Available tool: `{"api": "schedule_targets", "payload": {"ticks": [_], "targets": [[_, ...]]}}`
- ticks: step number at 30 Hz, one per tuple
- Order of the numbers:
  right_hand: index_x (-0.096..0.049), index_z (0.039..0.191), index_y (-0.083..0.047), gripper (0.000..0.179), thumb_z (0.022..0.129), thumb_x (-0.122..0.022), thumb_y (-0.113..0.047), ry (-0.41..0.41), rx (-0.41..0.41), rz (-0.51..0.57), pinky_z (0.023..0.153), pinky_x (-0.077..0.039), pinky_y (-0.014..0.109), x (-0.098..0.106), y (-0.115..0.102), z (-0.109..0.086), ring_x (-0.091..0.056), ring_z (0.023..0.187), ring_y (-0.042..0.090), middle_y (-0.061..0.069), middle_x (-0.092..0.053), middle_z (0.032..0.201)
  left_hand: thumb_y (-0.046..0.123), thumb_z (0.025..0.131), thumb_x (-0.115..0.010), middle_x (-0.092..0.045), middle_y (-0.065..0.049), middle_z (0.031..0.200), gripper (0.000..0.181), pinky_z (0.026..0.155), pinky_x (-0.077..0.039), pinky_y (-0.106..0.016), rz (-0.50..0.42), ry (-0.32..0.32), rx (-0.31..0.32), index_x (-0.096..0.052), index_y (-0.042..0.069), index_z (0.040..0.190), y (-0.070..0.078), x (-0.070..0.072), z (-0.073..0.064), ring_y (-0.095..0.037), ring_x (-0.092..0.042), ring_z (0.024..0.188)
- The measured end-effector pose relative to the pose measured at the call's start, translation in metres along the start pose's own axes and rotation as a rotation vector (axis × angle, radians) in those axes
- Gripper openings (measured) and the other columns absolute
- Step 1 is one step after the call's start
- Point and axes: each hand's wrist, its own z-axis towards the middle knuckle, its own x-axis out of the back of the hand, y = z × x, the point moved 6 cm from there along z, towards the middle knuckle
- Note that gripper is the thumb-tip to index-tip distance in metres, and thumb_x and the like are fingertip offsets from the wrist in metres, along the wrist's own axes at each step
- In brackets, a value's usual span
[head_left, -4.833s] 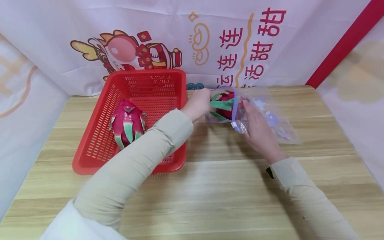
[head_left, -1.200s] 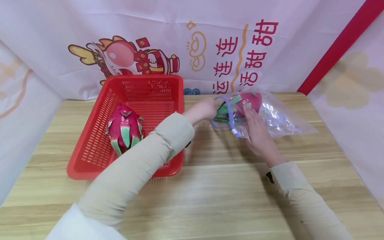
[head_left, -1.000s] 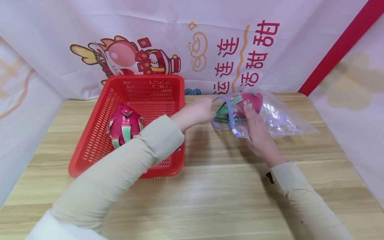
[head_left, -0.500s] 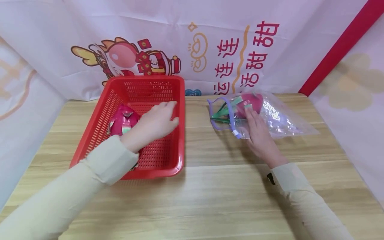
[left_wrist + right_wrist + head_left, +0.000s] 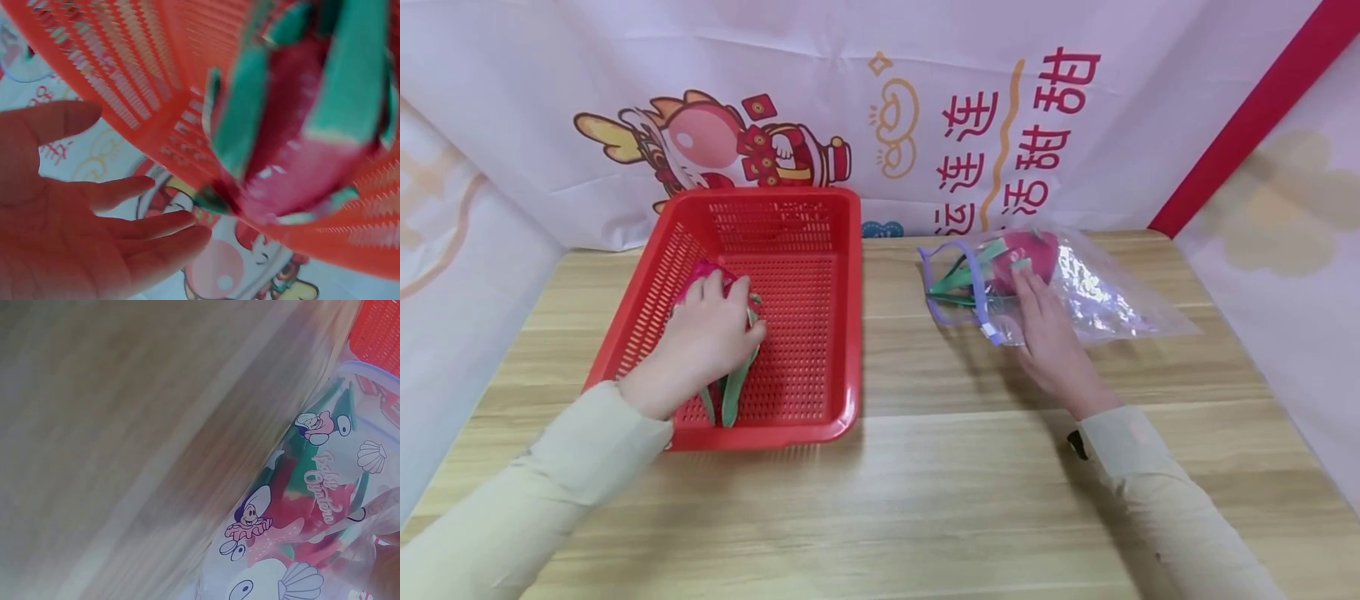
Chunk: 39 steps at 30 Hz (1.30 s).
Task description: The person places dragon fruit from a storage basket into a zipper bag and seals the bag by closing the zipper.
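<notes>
Over the pink dragon fruit point(image 5: 287, 169) in the red plastic basket point(image 5: 852, 333), my left hand point(image 5: 703, 333) hangs with fingers spread. The left wrist view shows a gap between its fingers point(image 5: 162, 225) and that fruit. My right hand point(image 5: 1048, 350) holds the clear zip bag point(image 5: 1097, 292) by its lower side, fingers on top and thumb hidden. Inside the bag lies a second dragon fruit point(image 5: 1033, 252), its green scales toward the mouth. The purple-edged mouth point(image 5: 976, 275) gapes toward the basket. Cartoon figures and shells are printed on the bag.
The basket stands left of the bag on a wood-grain table point(image 5: 910, 483). White printed cloth point(image 5: 820, 50) closes off the back and both sides, right behind the basket and bag.
My left hand has left the bag's mouth and moved left to the fruit in the basket. Earlier, the bagged fruit slid deeper in. The right hand has stayed on the bag.
</notes>
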Motion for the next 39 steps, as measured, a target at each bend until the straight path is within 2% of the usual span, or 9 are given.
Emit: {"api": "schedule_targets", "payload": {"ticks": [6,12,18,24,27,30,34,37,39], "targets": [[-0.008,0.153,-0.004,0.064,0.103,-0.035,-0.033,-0.021,-0.017,0.010,0.117,-0.015,0.059,0.000,-0.001,0.001,-0.017,0.144,0.045,0.025,-0.015,0.157,0.025,0.083,-0.067,-0.036,-0.037,0.130,0.078,0.096,-0.040,-0.068,0.023,-0.006,0.033,-0.027,-0.011,0.139,-0.020,0.000,-0.003,-0.052,-0.036,0.115],[-0.009,0.153,-0.003,0.065,0.102,-0.035,-0.034,-0.022,-0.014,0.009,0.117,-0.017,0.059,0.000,-0.001,0.002,-0.018,0.143,0.045,0.026,-0.015,0.156,0.033,0.086,-0.064,-0.030,-0.040,0.133,0.089,0.092,-0.040,-0.070,0.021,-0.073,0.111,-0.015,-0.009,0.146,-0.038,-0.003,-0.005,-0.058,-0.031,0.120],[-0.008,0.153,-0.003,0.065,0.102,-0.037,-0.032,-0.030,-0.025,0.009,0.117,-0.016,0.059,0.001,-0.001,0.004,-0.018,0.143,0.046,0.026,-0.016,0.156,0.041,0.085,-0.065,-0.034,-0.041,0.127,0.093,0.092,-0.042,-0.069,0.042,-0.101,0.173,-0.016,-0.009,0.145,-0.045,-0.007,-0.006,-0.059,-0.036,0.115],[-0.008,0.152,-0.002,0.066,0.102,-0.039,-0.030,-0.032,-0.027,0.012,0.117,-0.017,0.058,0.001,0.000,0.005,-0.019,0.143,0.046,0.027,-0.017,0.156,0.042,0.086,-0.063,-0.049,-0.036,0.118,0.095,0.090,-0.046,-0.065,0.037,-0.165,0.205,-0.011,-0.010,0.147,-0.052,-0.012,-0.001,-0.050,-0.053,0.101],[-0.008,0.152,-0.002,0.066,0.102,-0.038,-0.031,-0.032,-0.028,0.012,0.117,-0.017,0.059,0.001,0.000,0.004,-0.019,0.143,0.046,0.027,-0.017,0.155,0.043,0.089,-0.059,-0.047,-0.039,0.119,0.095,0.088,-0.048,-0.064,0.040,-0.178,0.195,-0.006,-0.010,0.148,-0.050,-0.014,0.005,-0.050,-0.054,0.100],[-0.008,0.152,-0.001,0.065,0.102,-0.038,-0.030,-0.032,-0.032,0.013,0.116,-0.018,0.059,0.001,0.000,0.004,-0.019,0.142,0.046,0.028,-0.017,0.155,0.044,0.089,-0.058,-0.035,-0.043,0.128,0.097,0.088,-0.047,-0.065,0.030,-0.173,0.191,0.000,-0.005,0.150,-0.043,-0.018,0.010,-0.054,-0.052,0.102],[-0.007,0.153,-0.003,0.065,0.102,-0.038,-0.030,-0.040,-0.046,0.026,0.117,-0.017,0.059,0.001,0.000,0.003,-0.018,0.143,0.046,0.028,-0.016,0.155,0.041,0.087,-0.063,-0.021,-0.046,0.135,0.100,0.086,-0.049,-0.064,0.021,-0.145,0.175,0.004,0.002,0.152,-0.034,-0.022,0.016,-0.054,-0.053,0.095],[-0.006,0.153,-0.004,0.066,0.102,-0.038,-0.030,-0.046,-0.050,0.033,0.117,-0.016,0.058,0.000,0.000,0.004,-0.017,0.143,0.046,0.027,-0.015,0.156,0.037,0.084,-0.067,-0.016,-0.048,0.136,0.104,0.084,-0.051,-0.063,0.040,-0.127,0.173,0.004,0.001,0.151,-0.030,-0.025,0.020,-0.056,-0.054,0.095],[-0.006,0.153,-0.003,0.066,0.102,-0.039,-0.029,-0.042,-0.042,0.032,0.117,-0.017,0.058,0.000,-0.001,0.004,-0.018,0.143,0.046,0.028,-0.015,0.155,0.034,0.082,-0.070,-0.014,-0.050,0.136,0.107,0.081,-0.051,-0.064,0.060,-0.118,0.183,0.004,0.000,0.151,-0.027,-0.027,0.023,-0.060,-0.051,0.101]]}}
